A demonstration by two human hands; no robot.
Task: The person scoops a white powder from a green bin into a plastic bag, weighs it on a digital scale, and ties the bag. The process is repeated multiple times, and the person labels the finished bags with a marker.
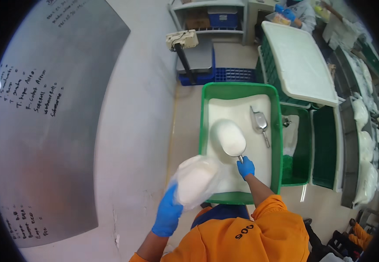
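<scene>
A large green plastic tub (241, 85) before me holds a bed of fine white powder (238, 178). My right hand (246, 167), in a blue glove, grips the handle of a metal scoop (241, 158) heaped with the same powder, over the bed. On the left, my gloved left hand (169, 209) holds a clear plastic bag (194, 183) with white powder inside, beside the tub's near left corner. A second metal scoop (260, 121) lies on the powder at the right, touched by neither hand.
A wall with a written-on board (65, 137) stands left. Beyond the tub is a platform scale (194, 59). To the right are another green tub (302, 147), a white lid (302, 62) and grey crates (349, 154) with filled bags. A person (299, 16) works at the top right.
</scene>
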